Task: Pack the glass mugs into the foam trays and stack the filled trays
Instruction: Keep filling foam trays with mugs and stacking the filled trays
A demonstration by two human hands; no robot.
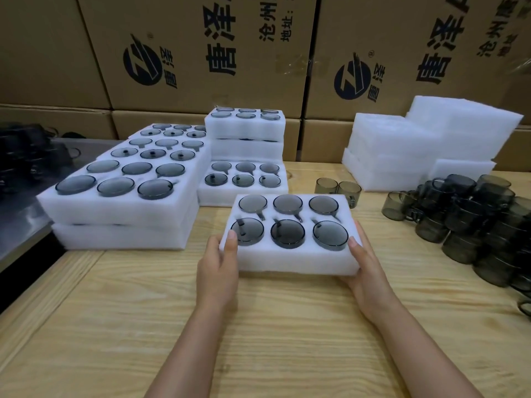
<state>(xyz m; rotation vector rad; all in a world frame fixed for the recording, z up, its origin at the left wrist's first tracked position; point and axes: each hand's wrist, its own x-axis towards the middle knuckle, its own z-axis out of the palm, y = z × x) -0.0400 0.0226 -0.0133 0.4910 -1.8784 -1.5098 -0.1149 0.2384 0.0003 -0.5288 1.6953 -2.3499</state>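
A white foam tray [293, 261] filled with several smoky glass mugs sits in front of me, held at both ends. My left hand [218, 262] grips its left end, thumb on the top face. My right hand [366, 265] grips its right end the same way. I cannot tell whether the tray rests on the wooden table [258, 334] or hangs just above it. Filled trays [123, 208] lie stacked at the left, and a taller stack of filled trays [245, 130] stands behind the held tray. Loose mugs [485, 219] are piled at the right.
Two loose mugs [339, 189] lie behind the held tray. Empty foam trays [425, 145] are stacked at the back right. Cardboard boxes [201, 53] wall off the back. A metal surface [17, 225] borders the table at the left.
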